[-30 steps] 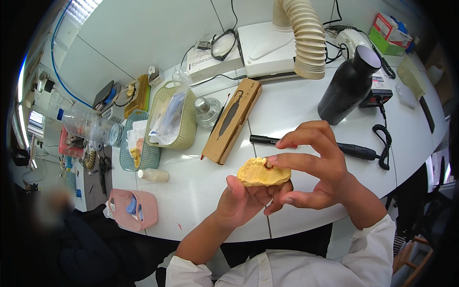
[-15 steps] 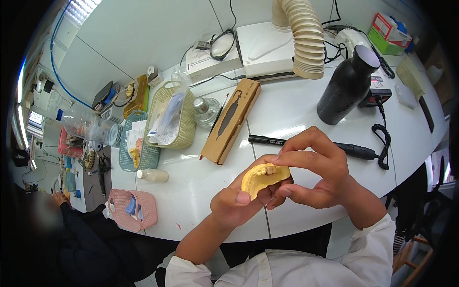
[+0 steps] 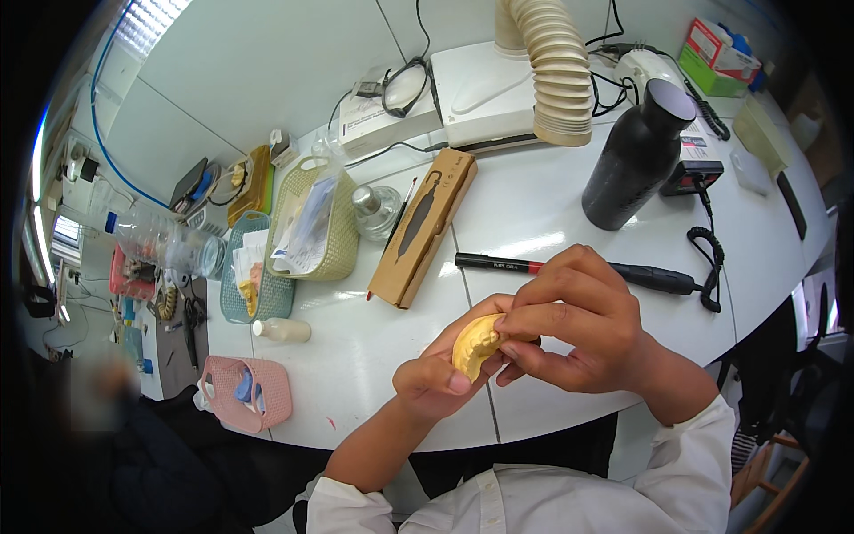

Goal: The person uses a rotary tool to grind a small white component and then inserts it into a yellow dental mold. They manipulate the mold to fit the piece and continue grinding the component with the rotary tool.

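A yellow plaster dental cast [image 3: 471,351], curved like an arch with moulded teeth, is held above the near part of the white table. My left hand [image 3: 427,384] grips it from below and the left, with the thumb lying along its near edge. The fingertips and thumb of my right hand [image 3: 587,325] pinch together at the cast's right end, over the teeth, and cover that end. Just beyond my right hand, a black marker pen [image 3: 492,262] and a black handpiece [image 3: 654,279] with a coiled cord lie on the table.
Farther off stand a black bottle [image 3: 636,160], a cardboard box [image 3: 425,227] and a ribbed suction hose [image 3: 559,80]. To the left are green [image 3: 342,254], blue [image 3: 274,303] and pink [image 3: 276,378] baskets, plus a small white bottle [image 3: 283,330]. Another person sits at far left.
The cast has been turned, so its arch appears narrower. My right fingers have closed in from a wider spread onto its right end. The view has shifted slightly.
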Available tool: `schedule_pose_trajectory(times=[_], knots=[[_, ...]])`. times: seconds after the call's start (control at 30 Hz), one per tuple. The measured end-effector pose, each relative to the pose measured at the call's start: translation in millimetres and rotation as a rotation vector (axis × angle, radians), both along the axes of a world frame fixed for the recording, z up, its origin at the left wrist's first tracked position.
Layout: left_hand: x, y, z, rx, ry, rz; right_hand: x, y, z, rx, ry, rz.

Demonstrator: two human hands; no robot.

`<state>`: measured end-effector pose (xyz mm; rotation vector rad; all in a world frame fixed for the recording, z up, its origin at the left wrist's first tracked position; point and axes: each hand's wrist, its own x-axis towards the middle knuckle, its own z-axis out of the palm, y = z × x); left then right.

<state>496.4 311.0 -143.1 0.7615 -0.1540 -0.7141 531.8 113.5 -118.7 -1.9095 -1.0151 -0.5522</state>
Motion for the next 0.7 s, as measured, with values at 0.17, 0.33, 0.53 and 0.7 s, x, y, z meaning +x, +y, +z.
schedule_pose_trajectory(times=[0.17,0.33,0.53,0.7], knots=[[-0.7,-0.1,1.7,0.033,-0.014,0.001,0.4,-1.7,1.3,-0.009,-0.027,0.012],[-0.5,-2.6,1.3,0.065,-0.017,0.045,0.0,-1.1,-0.8,-0.018,-0.056,0.002],[-1.6,-6.8,3.9,0.114,-0.01,0.105,-0.5,-3.0,-2.0,-0.073,-0.11,-0.039],[-1.6,-6.4,1.3,0.157,-0.057,0.119,-0.6,-2.7,-1.7,-0.117,-0.149,-0.056]])
